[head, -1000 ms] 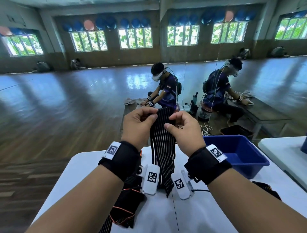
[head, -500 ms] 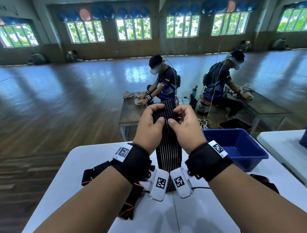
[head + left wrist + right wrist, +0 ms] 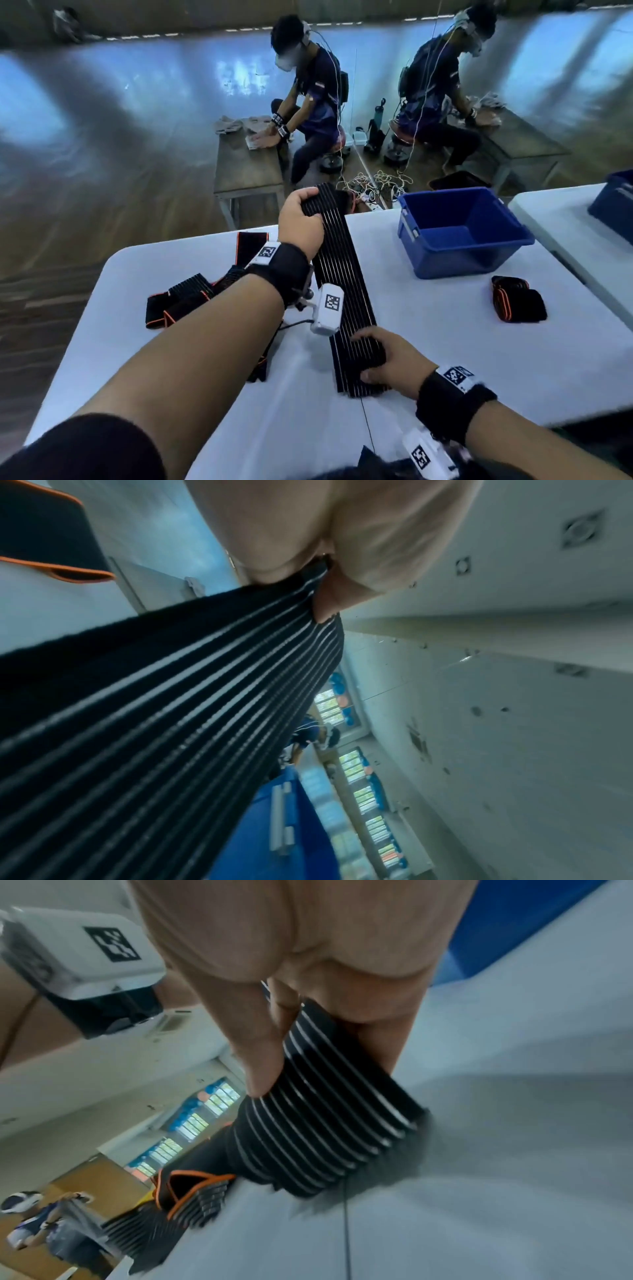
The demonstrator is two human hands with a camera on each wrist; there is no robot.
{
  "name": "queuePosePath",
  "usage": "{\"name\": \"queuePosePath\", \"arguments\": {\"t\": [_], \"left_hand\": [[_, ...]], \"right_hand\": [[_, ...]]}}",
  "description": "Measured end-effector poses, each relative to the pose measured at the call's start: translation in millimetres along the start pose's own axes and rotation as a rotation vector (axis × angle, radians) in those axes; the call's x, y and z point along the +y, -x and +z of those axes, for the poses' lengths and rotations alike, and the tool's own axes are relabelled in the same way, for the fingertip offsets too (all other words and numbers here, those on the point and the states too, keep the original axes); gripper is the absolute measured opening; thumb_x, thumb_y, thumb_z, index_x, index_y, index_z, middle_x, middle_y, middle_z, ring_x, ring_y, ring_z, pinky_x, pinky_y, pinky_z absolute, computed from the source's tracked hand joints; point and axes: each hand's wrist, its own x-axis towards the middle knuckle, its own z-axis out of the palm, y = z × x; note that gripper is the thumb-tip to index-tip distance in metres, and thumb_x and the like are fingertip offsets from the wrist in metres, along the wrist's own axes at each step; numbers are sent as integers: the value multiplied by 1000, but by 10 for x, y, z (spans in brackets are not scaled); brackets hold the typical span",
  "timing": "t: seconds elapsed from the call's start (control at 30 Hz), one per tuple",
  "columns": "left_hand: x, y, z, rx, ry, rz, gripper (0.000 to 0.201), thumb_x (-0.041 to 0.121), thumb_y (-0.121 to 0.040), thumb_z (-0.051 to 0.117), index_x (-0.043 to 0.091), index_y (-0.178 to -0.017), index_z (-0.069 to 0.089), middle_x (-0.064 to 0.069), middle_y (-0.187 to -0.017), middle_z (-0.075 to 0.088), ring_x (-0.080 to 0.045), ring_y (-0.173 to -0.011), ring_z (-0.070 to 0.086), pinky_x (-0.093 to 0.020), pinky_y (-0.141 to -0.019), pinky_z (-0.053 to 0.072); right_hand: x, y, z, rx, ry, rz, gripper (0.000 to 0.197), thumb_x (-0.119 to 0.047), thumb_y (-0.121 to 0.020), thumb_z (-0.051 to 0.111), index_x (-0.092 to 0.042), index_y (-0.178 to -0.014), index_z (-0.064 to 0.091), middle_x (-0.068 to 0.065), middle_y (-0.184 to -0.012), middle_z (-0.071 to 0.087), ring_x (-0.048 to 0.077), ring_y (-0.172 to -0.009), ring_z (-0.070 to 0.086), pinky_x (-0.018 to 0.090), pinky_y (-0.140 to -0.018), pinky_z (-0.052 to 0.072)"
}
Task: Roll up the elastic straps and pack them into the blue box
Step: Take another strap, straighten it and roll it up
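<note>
A second ago you held the striped strap (image 3: pixel 344 291) upright in front of you with both hands bunched together at its top; you have now spread them apart and laid it out along the middle of the desk (image 3: pixel 445 359), running from the far edge toward the near edge. Your left hand (image 3: pixel 301 222) grips the far end, fingers curled over the top and thumb beneath, at or just past the far edge. Your right hand (image 3: pixel 394 363) pinches the near end against the desk surface, thumb on top. The strap appears taut and flat between them, with no roll started. In my judgement this is the set-up for rolling: one end must now be turned over on itself and wound toward the other. The blue box (image 3: pixel 462 229) stands near the far right corner and shows no straps inside. An already bundled strap (image 3: pixel 519 305) lies just in front of it, and loose orange-edged straps (image 3: pixel 191 298) remain by the left edge, so most of the task is outstanding.
</note>
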Motion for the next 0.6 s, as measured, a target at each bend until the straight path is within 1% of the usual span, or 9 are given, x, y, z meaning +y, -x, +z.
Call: {"name": "queuePosePath", "arguments": {"t": [0.03,0.1,0.17,0.27,0.33,0.4,0.43,0.5,0.6], "left_hand": [[-113,-21,16,-8,-29,-20,48,-12,-82,55,15,-120,64,-2,-106,67,-22,-96,68,-36,-84,60],[-359,-91,46,-35,-82,-73,47,-10,-81,56,15,-120,64,-1,-105,67,-20,-97,68,-38,-86,60],[-604,-177,82,-76,-145,-114,46,-9,-80,57,16,-118,64,-1,-105,68,-21,-98,69,-39,-88,59],[-928,-323,149,-137,-249,-146,44,-8,-80,57,20,-112,65,-3,-103,69,-23,-95,70,-32,-82,59],[-1121,-425,180,-160,-297,-178,43,-9,-79,57,24,-106,65,-2,-100,69,-22,-92,70,-31,-80,60],[-1316,-539,193,-172,-331,-212,45,-9,-77,58,28,-102,67,1,-100,69,-22,-93,70,-37,-83,61],[-1402,-590,192,-177,-347,-225,46,-8,-75,58,29,-99,67,1,-101,69,-22,-93,70,-39,-84,61],[-1563,-689,195,-190,-372,-237,46,-6,-72,59,30,-99,69,0,-103,70,-22,-94,70,-40,-84,62],[-1663,-763,229,-221,-458,-200,44,-2,-72,65,26,-106,68,1,-108,69,-19,-97,68,-33,-87,59]], "right_hand": [[87,57,40,-11,22,40,59,11,-71,72,-29,-113,61,9,-99,72,18,-78,71,44,-74,61],[177,164,117,-17,85,86,60,3,-73,75,-37,-115,58,6,-104,71,25,-79,71,43,-75,61],[229,232,182,0,115,116,59,-5,-77,77,-42,-118,56,2,-114,68,29,-91,70,42,-81,59],[293,275,248,40,169,132,52,-18,-84,75,-43,-123,53,-8,-131,57,17,-114,60,31,-94,51],[338,305,274,91,178,121,46,-25,-85,73,-47,-121,53,-15,-131,55,8,-118,55,26,-99,47],[340,346,289,146,177,113,42,-27,-87,72,-47,-119,54,-16,-126,59,1,-111,58,9,-89,45],[331,364,293,173,177,107,41,-26,-88,72,-44,-120,55,-18,-124,60,-2,-109,58,4,-84,42],[298,377,284,234,183,95,39,-27,-88,71,-41,-121,56,-20,-125,59,-5,-111,55,1,-83,38],[290,362,291,298,156,110,36,-29,-88,71,-39,-120,57,-20,-124,60,-3,-115,53,8,-90,37]]}}
